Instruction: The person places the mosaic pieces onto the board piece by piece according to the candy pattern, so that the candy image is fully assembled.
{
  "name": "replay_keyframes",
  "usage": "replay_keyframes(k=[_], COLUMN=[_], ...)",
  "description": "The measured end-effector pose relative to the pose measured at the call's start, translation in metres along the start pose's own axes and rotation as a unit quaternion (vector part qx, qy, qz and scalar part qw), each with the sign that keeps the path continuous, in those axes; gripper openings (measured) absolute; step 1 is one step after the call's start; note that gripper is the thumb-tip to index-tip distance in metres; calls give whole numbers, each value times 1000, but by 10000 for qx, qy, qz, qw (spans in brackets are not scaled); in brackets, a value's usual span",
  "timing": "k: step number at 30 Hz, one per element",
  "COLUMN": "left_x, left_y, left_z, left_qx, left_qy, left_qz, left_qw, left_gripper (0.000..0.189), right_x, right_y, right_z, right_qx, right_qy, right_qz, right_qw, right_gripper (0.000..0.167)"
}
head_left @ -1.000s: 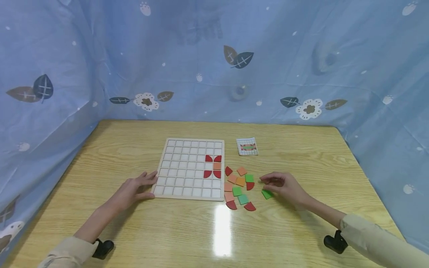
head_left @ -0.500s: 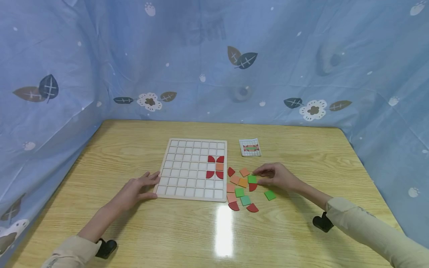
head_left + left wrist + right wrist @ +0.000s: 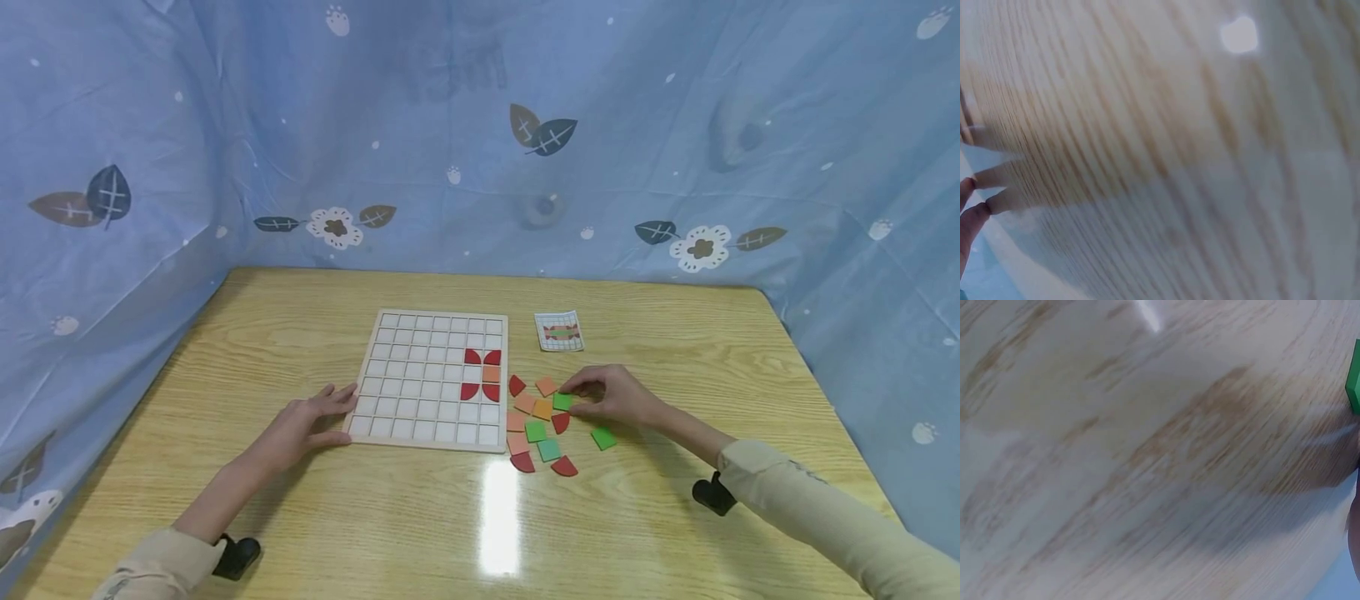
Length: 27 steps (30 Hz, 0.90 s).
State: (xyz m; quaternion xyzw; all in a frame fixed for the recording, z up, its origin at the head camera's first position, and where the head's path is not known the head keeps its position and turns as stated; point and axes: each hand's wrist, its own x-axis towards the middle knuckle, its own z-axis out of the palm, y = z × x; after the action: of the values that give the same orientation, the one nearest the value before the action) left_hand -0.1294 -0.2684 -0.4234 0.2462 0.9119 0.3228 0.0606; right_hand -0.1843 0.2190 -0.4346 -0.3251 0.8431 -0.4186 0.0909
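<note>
One green square tile (image 3: 562,402), lying right of the grid board (image 3: 411,388), is looking light and stiff, best pinched by opposite edges, which the right hand (image 3: 617,396) is bracketing, fingers possibly pinching, I cannot tell, while the left hand (image 3: 295,427) is resting relaxed fingers against the grid board's left edge.

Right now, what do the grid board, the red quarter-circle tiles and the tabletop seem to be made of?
Grid board: probably wood, matte, going by its pale tan rim. Red quarter-circle tiles: perhaps painted wood or plastic, matte; the even color leaves it open. Tabletop: wood or wood-look laminate, glossy, with streaky grain and a bright reflection.
</note>
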Motion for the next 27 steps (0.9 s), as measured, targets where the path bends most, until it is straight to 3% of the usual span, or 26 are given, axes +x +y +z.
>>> replay_keyframes(k=[5,12,17,27], left_x=[0,1,2,1], left_y=[0,-1,0,-3], left_z=[0,0,0,0], left_qx=[33,15,-8,44], left_qy=[49,-21,-33,-53], left_qz=[94,10,14,-2], left_qw=[9999,10000,10000,10000], left_gripper=[62,63,63,63], right_x=[-2,-11,-15,-6], right_y=[-1,3,2,-21], right_z=[-1,-2,-2,1], right_qx=[59,869,1069,1419], right_qy=[55,304,429,600], right_qz=[3,528,755,1057], right_qw=[10000,9944,9905,9824], right_gripper=[23,30,31,30])
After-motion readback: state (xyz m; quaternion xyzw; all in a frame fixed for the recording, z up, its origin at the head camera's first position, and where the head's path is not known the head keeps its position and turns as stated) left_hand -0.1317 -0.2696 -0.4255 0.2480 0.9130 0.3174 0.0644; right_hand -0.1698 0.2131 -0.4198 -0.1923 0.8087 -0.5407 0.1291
